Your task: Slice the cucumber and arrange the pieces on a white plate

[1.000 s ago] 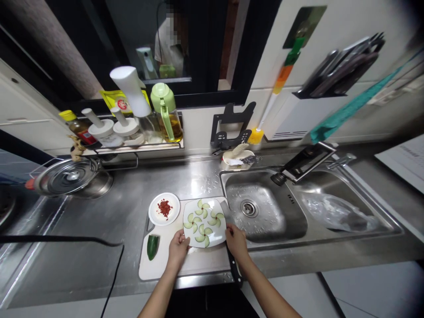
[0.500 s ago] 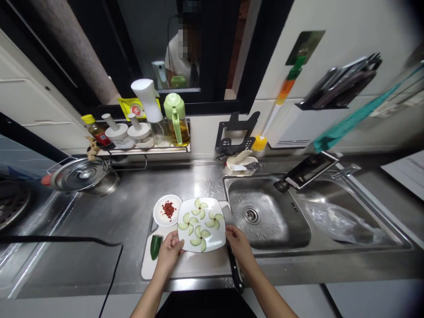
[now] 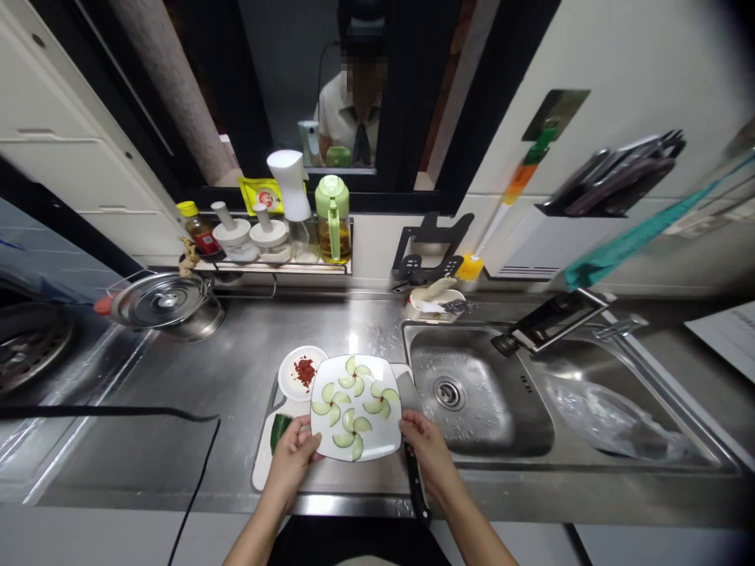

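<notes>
My left hand (image 3: 293, 462) and my right hand (image 3: 425, 450) both grip a square white plate (image 3: 383, 428) by its near corners, above a white cutting board (image 3: 354, 475). The plate carries green cucumber slices (image 3: 351, 401) laid in pinwheel shapes. A small round white dish of chopped red chilli (image 3: 303, 372) sits on the board just behind the plate's left side. A green cucumber end (image 3: 279, 429) lies on the board by my left hand. A black-handled knife (image 3: 415, 483) lies along the board's right edge, under my right wrist.
A steel sink (image 3: 472, 397) lies to the right, with a clear plastic bag (image 3: 607, 401) in its right basin and a black faucet (image 3: 551, 320). A lidded pot (image 3: 162, 303) stands back left. A rack of condiment bottles (image 3: 277, 228) lines the wall. A black cable (image 3: 106, 414) crosses the counter's left.
The plate has come up off the board and shifted slightly left and toward me, held in both hands. The camera view has tilted upward.
</notes>
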A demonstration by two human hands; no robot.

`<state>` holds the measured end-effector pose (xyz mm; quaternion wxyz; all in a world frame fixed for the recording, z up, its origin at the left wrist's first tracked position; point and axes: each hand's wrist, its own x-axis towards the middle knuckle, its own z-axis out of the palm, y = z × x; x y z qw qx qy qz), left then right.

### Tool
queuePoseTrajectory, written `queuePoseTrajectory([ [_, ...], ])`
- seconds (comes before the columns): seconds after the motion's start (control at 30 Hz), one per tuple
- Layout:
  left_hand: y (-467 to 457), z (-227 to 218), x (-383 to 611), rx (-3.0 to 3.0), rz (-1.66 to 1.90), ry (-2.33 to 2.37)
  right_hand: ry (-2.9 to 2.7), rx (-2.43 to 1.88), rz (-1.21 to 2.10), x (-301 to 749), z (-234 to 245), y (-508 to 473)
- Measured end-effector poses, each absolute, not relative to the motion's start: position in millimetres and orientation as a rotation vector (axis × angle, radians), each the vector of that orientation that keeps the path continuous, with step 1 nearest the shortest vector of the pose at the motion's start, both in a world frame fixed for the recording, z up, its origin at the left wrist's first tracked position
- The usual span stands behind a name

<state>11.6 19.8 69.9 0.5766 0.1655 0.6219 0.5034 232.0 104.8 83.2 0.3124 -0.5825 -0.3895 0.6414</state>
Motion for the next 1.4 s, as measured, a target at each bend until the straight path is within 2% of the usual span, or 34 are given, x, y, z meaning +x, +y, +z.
queuePoseTrajectory([
  [0.37,18.1,66.8,5.0,0.407,1.217,1.422,-0.961,-1.502,1.714,225.3,78.0,104.7],
  [0.63,19.1,69.5,14.2,0.388,1.202,1.433,-0.670,-1.283,1.891,214.0,64.7,94.0],
  [0.93,21.5,73.6,27.8,0.431,1.117,1.377,-0.536,-1.162,1.903,229.3,60.7,89.7],
  [1.13,15.3,53.2,21.5,0.487,1.063,1.472,-0.519,-1.219,1.909,278.5,61.5,97.5],
  [1.4,-2.8,19.7,-33.0,0.754,1.036,2.036,-0.533,-1.484,1.997,422.1,84.7,82.6],
])
